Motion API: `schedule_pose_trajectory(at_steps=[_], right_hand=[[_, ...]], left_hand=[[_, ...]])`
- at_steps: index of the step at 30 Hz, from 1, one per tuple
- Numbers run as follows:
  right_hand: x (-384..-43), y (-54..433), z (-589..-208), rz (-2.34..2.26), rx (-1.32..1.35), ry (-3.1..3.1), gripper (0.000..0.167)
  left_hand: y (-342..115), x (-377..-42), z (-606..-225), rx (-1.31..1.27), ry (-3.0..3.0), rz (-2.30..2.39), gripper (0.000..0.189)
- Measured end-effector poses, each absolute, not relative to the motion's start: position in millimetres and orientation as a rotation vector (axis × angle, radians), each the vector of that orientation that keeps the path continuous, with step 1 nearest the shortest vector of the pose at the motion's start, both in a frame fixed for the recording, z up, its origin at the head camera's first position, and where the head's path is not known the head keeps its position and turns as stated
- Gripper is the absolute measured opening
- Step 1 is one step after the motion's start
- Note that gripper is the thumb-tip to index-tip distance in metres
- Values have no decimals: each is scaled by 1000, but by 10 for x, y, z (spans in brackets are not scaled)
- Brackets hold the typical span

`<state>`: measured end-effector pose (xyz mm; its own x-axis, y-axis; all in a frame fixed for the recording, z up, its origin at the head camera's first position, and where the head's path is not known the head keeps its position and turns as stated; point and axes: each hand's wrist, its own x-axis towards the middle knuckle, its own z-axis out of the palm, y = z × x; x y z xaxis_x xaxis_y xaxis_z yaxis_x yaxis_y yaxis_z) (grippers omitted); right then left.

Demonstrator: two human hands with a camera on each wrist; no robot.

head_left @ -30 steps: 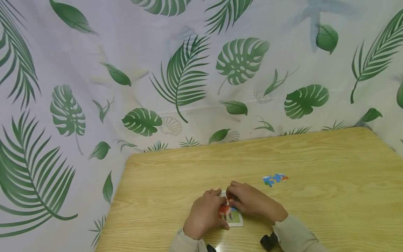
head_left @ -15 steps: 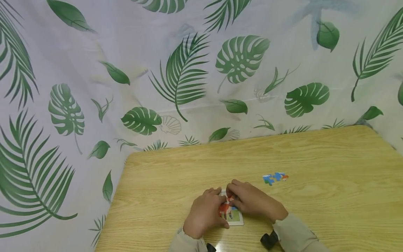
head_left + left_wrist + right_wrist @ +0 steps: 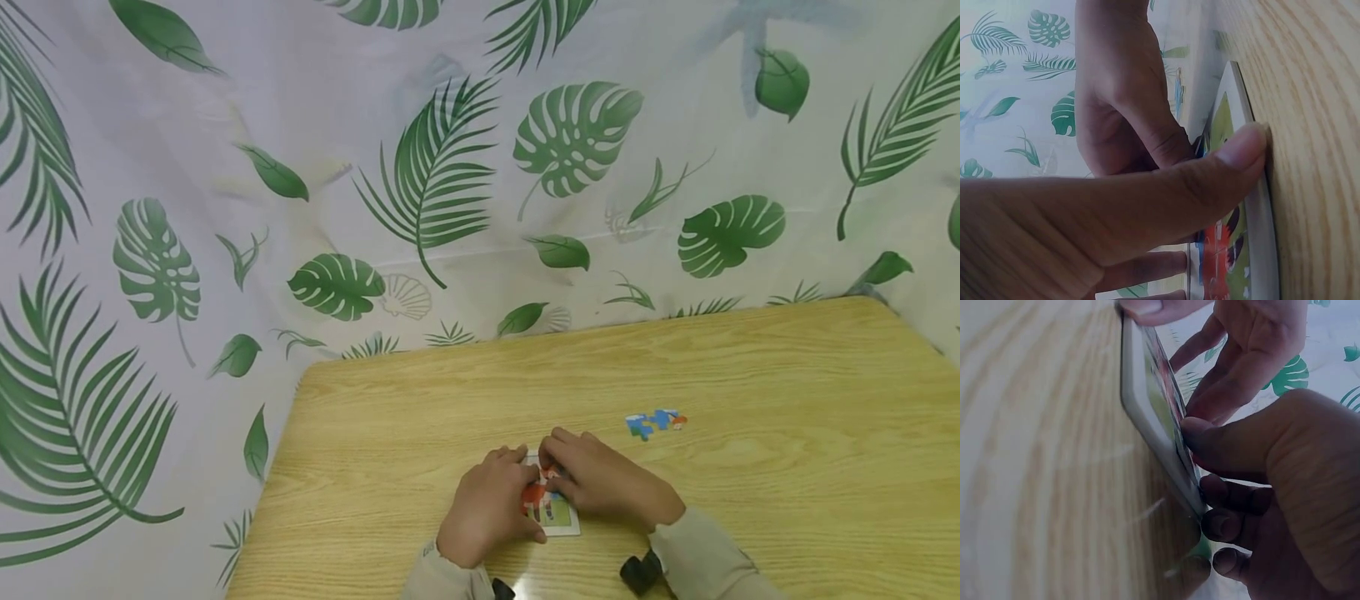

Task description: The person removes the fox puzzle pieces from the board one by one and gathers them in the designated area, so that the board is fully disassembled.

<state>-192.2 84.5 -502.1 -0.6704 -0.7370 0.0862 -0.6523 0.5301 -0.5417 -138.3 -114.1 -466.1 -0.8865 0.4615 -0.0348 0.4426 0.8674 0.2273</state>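
Observation:
A small jigsaw puzzle board (image 3: 562,532) with a white frame and a red, green and blue picture lies on the table. My left hand (image 3: 486,510) spans its left side and holds it; in the left wrist view the thumb (image 3: 1241,150) lies across the near frame edge (image 3: 1264,237). Over the upper right part of the board, my right hand (image 3: 606,477) has thumb and index finger close together, pinching a puzzle piece that the fingers mostly hide. In the right wrist view, the right thumb (image 3: 1229,444) touches the picture surface, and other fingers curl beside the board's edge.
Several loose blue puzzle pieces (image 3: 655,423), one with a red patch, lie beyond my right hand on the wood-grain table (image 3: 420,417). A leaf-print cloth (image 3: 480,167) hangs behind the table. Black wrist straps (image 3: 641,573) show near both sleeves.
Both hands stay nearly still over the board, with only slight finger motion. The whole head view has shifted a little.

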Motion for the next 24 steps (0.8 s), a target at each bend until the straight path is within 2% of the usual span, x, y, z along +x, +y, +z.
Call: schedule_pose_trajectory(at_steps=[4, 8, 24], right_hand=[[-1923, 849, -5002, -833, -1202, 2612, 11], [-1929, 878, -4956, -836, -1189, 2616, 20], [-1931, 871, -4942, -937, -1168, 2529, 22]], left_hand=[[-1142, -1381, -4658, 704, 2951, 329, 69], [-1139, -1385, -4651, 703, 2951, 316, 71], [-1162, -1390, -4642, 673, 2923, 327, 75]])
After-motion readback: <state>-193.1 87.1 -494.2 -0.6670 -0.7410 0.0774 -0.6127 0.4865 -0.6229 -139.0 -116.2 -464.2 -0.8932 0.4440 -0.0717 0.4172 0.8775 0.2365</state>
